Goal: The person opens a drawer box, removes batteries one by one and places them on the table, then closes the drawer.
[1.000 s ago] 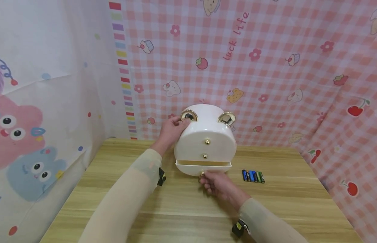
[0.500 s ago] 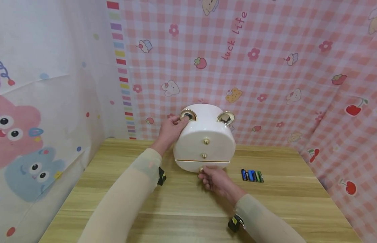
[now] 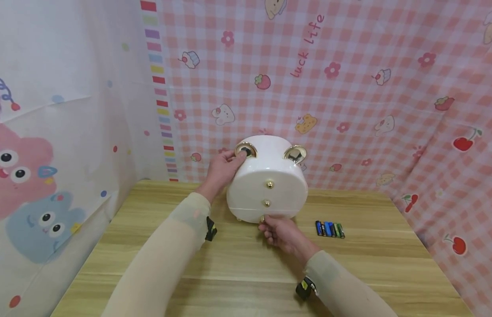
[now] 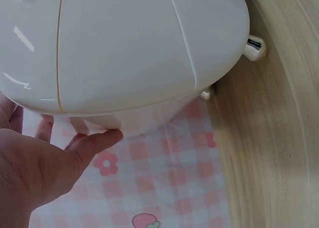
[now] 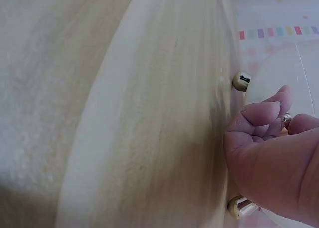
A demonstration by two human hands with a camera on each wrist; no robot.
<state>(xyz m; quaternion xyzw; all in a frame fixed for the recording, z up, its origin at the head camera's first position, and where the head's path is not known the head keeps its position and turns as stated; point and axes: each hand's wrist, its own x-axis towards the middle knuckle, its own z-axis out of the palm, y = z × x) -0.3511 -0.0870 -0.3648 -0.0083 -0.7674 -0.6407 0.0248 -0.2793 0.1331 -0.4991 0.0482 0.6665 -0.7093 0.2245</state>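
A white storage box (image 3: 285,189) with small drawers, gold knobs and two gold-rimmed ears stands on the table. My left hand (image 3: 222,169) is at its upper left, holding the left ear (image 3: 251,148) between thumb and fingers; in the left wrist view one finger of that hand (image 4: 40,168) lies along the side. Down at the front, my right hand (image 3: 285,235) pinches the bottom drawer's gold knob (image 3: 263,219). That drawer (image 3: 246,215) sits flush with the front. In the right wrist view, the fingers of this hand (image 5: 274,153) are curled and mostly hide the knob.
Several batteries (image 3: 330,229) lie side by side on the wooden table (image 3: 238,281), right of the box. Behind stands a pink checked cloth (image 3: 349,145), with a white printed cloth (image 3: 87,145) at the left. Gold feet (image 4: 255,48) carry the box.
The bottom drawer, standing out with a gap above it a second ago, has slid in until shut. My right hand moved forward with its knob; my left hand stayed on the ear.
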